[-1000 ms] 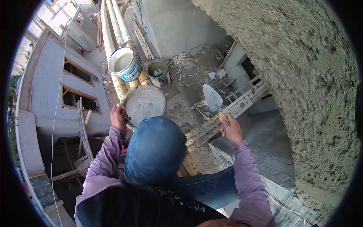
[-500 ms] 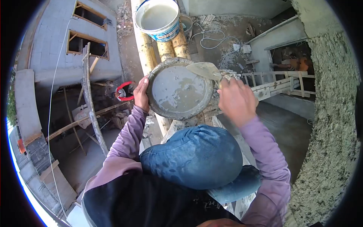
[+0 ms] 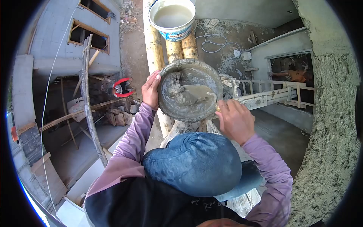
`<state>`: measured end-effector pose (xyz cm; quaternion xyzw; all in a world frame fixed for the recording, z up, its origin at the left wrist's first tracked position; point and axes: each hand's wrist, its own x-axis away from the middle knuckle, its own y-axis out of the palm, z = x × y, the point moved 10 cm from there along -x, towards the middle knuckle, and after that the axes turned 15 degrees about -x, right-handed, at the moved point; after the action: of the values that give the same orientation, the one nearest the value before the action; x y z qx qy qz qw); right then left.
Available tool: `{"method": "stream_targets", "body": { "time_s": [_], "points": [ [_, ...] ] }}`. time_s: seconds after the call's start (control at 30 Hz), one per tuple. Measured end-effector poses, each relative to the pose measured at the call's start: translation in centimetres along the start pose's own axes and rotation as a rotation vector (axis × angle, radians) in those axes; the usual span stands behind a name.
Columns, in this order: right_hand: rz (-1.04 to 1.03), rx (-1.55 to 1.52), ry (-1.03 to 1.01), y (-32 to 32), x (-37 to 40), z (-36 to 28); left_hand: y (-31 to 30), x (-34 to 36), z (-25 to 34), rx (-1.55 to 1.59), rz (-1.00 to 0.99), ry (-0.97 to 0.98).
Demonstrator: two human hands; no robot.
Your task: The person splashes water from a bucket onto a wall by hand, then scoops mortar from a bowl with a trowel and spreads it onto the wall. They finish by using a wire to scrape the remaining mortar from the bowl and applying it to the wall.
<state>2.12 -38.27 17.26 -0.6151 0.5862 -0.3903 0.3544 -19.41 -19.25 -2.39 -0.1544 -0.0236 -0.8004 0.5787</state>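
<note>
A round, mortar-crusted basin (image 3: 165,107) is above my knees, with wet grey mortar (image 3: 181,81) heaped unevenly at its left side. My left hand (image 3: 152,90) grips the basin's left rim, thumb near the top edge. At the right rim my right hand (image 3: 236,119) is closed around the handle of a trowel (image 3: 199,92). The trowel's blade lies inside the basin, partly in the mortar. Most of the handle is hidden by my fingers.
Bamboo poles (image 3: 174,51) run beneath a white and blue bucket (image 3: 172,17) of cloudy liquid. A rough plastered wall (image 3: 327,132) rises at the right, beside a wooden ladder (image 3: 264,87). Wooden poles (image 3: 87,102) stand at left. A person in orange (image 3: 295,75) is below at right.
The trowel has moved from above the basin's right rim down into the mortar, which was flat and is now heaped. My right hand has lowered. The view has shifted slightly.
</note>
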Motion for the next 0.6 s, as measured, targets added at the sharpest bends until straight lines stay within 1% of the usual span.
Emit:
{"method": "stream_targets", "body": {
  "time_s": [0.03,0.13,0.2,0.3,0.37,0.4,0.5,0.53,0.6],
  "points": [
    [0.015,-0.027,0.001,-0.8,0.4,0.0,0.0,-0.1,0.0,-0.006,-0.007,0.009],
    [0.008,0.124,0.202,-0.8,-1.1,3.0,0.3,0.4,0.8,-0.041,0.005,0.018],
    [0.001,0.185,0.162,2.0,-4.4,5.3,1.3,0.2,1.9,-0.038,0.003,0.032],
    [-0.057,0.309,-0.175,5.5,-7.2,0.5,1.3,0.2,2.3,-0.037,-0.005,0.036],
    [-0.061,0.243,-0.172,5.8,-4.9,-0.7,1.0,0.0,1.8,-0.074,-0.020,0.032],
    [-0.063,0.221,-0.168,5.4,-3.6,-1.1,1.0,0.0,0.9,-0.011,-0.036,-0.007],
    [0.018,-0.039,-0.004,-0.4,0.3,-0.5,0.9,0.0,0.1,0.027,-0.035,-0.013],
    [0.008,-0.009,0.106,-0.8,1.1,1.4,1.1,0.2,0.4,0.027,-0.048,-0.004],
    [-0.010,0.051,0.327,-1.1,2.6,4.7,1.4,1.1,1.7,-0.009,-0.013,0.040]
  ]
}}
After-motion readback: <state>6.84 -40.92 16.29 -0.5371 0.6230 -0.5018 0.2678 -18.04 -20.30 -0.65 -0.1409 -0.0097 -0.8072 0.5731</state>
